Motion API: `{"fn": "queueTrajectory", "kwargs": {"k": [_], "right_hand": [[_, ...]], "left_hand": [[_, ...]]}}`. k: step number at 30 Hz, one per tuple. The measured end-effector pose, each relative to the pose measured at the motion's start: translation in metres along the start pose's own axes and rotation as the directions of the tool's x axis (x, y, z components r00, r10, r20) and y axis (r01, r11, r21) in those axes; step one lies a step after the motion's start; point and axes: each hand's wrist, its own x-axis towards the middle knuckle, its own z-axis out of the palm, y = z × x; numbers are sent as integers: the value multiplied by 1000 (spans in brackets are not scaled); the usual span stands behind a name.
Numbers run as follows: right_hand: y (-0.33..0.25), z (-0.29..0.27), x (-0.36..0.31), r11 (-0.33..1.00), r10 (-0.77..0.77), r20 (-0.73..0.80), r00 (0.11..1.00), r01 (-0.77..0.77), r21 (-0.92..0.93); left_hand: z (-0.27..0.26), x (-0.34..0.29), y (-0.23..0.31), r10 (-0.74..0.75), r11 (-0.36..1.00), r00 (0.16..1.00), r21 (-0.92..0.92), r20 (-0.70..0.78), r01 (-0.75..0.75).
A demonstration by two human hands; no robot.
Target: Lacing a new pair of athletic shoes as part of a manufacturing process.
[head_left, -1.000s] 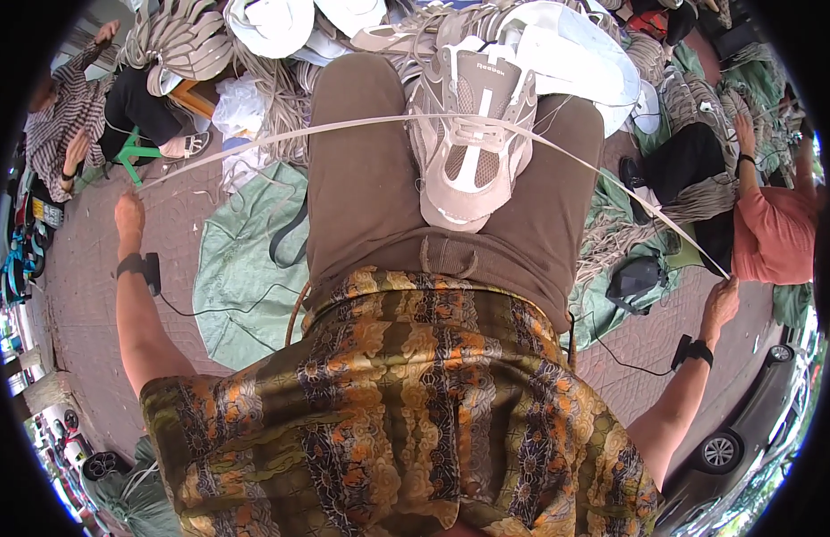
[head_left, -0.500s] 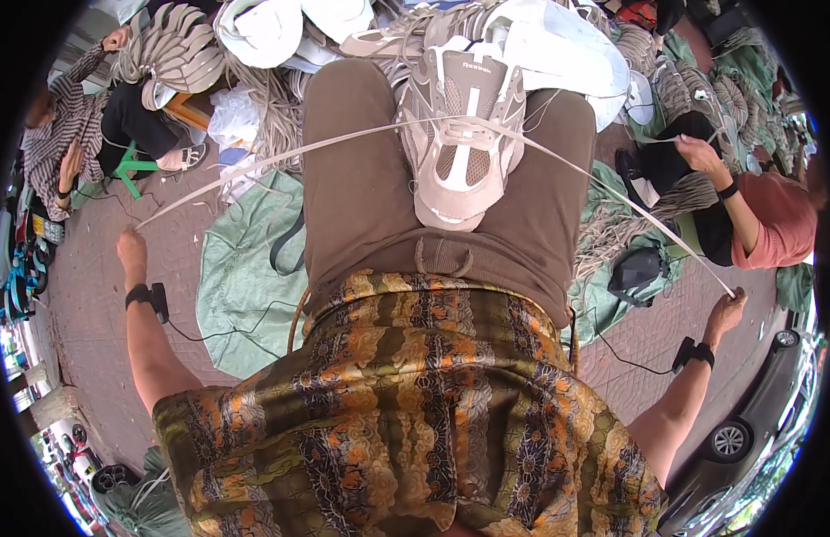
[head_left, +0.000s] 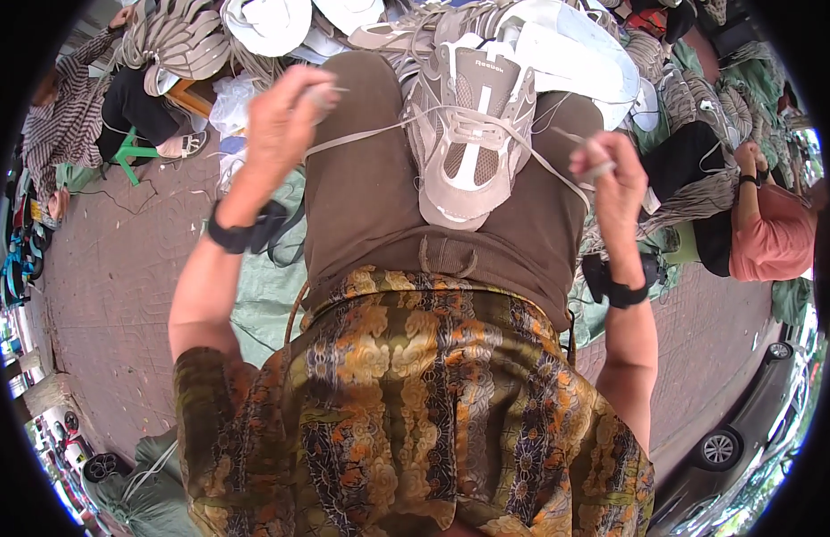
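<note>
A beige-and-grey sneaker [head_left: 468, 152] rests between my thighs, its toe toward my waist. Its pale shoelace [head_left: 366, 136] is threaded near the toe end of the lacing, and a long length leaves each side. My left hand [head_left: 276, 130], smeared by motion, is raised beyond my left knee; its curled fingers pinch one end of the lace, with a short tip poking out. Over my right thigh's outer side, my right hand [head_left: 616, 174] is closed on the other lace end, whose tip also sticks out. Both lengths hang slack.
Piles of beige shoe uppers [head_left: 178, 40] and white shoe parts [head_left: 580, 58] lie ahead. Co-workers sit on both sides, one in a striped top [head_left: 52, 125], one in a pink top [head_left: 773, 228]. A green stool [head_left: 133, 159] stands left; a dark car [head_left: 737, 438] is at lower right.
Both my hands have swung inward and up from far out at the sides, toward the shoe. The lace, stretched taut before, has gone slack. The right co-worker's arm has drawn back.
</note>
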Motion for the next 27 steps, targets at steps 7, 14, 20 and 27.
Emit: {"fn": "queueTrajectory", "kwargs": {"k": [7,14,20,27], "right_hand": [[-7,57,17,999,25,63,998,-27,31],[13,61,21,989,117,114,987,-126,73],[13,66,25,986,125,145,981,-140,92],[19,67,26,986,144,164,976,-156,59]], "left_hand": [[89,17,14,-75,940,992,-326,100,103],[108,17,3,-205,821,961,-503,184,272],[114,13,3,-173,889,971,-399,167,227],[112,15,12,-155,928,979,-321,134,191]]}}
